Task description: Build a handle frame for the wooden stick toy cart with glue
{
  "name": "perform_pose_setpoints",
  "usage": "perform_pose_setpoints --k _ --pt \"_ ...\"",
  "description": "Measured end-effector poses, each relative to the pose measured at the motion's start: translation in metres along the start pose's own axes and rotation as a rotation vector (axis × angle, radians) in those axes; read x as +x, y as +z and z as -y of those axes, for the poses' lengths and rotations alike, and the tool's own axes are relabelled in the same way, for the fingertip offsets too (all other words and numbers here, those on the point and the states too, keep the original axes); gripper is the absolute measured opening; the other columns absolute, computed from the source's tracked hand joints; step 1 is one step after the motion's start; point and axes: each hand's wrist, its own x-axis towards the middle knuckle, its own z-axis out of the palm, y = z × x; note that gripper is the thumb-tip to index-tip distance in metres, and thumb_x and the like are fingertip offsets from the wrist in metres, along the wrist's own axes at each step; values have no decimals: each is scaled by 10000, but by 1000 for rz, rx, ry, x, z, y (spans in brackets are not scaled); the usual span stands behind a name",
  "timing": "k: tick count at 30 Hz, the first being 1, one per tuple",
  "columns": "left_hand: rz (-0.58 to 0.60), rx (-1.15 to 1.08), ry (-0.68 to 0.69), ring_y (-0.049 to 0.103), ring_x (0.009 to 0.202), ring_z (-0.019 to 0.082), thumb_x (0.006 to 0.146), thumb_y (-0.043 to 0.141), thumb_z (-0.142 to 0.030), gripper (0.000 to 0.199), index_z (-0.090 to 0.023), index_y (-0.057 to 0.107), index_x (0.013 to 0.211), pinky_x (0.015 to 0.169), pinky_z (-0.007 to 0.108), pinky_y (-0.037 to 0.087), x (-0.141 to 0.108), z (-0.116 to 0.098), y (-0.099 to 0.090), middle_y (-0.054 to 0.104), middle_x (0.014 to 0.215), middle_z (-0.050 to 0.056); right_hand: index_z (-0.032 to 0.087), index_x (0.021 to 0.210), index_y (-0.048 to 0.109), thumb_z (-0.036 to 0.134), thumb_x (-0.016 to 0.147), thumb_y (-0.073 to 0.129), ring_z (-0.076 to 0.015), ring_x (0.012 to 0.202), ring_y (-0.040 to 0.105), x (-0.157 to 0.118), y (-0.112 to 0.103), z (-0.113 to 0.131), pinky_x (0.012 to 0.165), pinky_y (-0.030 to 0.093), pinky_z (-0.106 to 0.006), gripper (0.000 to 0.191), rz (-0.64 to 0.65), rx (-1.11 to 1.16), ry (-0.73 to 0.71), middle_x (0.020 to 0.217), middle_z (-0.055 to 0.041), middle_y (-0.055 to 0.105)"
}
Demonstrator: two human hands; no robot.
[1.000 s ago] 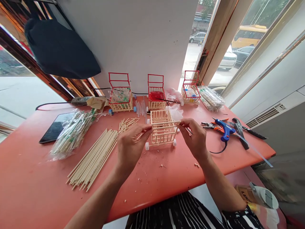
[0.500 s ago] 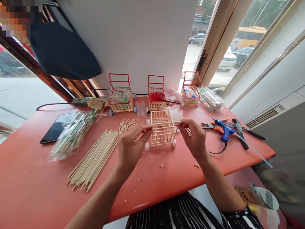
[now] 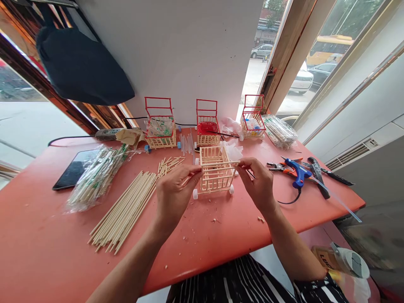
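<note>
A small cart (image 3: 216, 184) built from pale wooden sticks, with white wheels, stands on the red table. Across its near top edge lies a short wooden stick (image 3: 219, 166), pinched at both ends. My left hand (image 3: 173, 189) grips the left end between thumb and forefinger. At the right end, my right hand (image 3: 258, 181) pinches in the same way, close to the cart's top corner. Whether the stick touches the rim along its whole length I cannot tell. Left of my left hand lies a pile of long wooden sticks (image 3: 126, 210), with cut short pieces (image 3: 168, 165) beside it.
Three red-handled carts (image 3: 160, 132) line the wall, one holding a red dish (image 3: 207, 127). A blue glue gun (image 3: 298, 173), pliers (image 3: 277, 166) and cutters lie at right. Bagged sticks (image 3: 97, 179) and a dark tablet (image 3: 71, 170) lie at left. Wood scraps dot the table (image 3: 202, 244).
Almost nothing differs. Both hands keep the stick at the cart's top edge, and the view has shifted very slightly.
</note>
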Motion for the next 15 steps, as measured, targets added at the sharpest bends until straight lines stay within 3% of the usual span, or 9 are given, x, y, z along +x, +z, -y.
perform_pose_setpoints --k 15 --pt "-11 -19 7 740 819 176 884 697 -193 88 -210 772 926 773 268 561 -1 1 0 801 884 5 217 957 641 184 965 613 -145 733 660 0 0 -1 709 543 -266 44 -1 12 -6 853 -3 711"
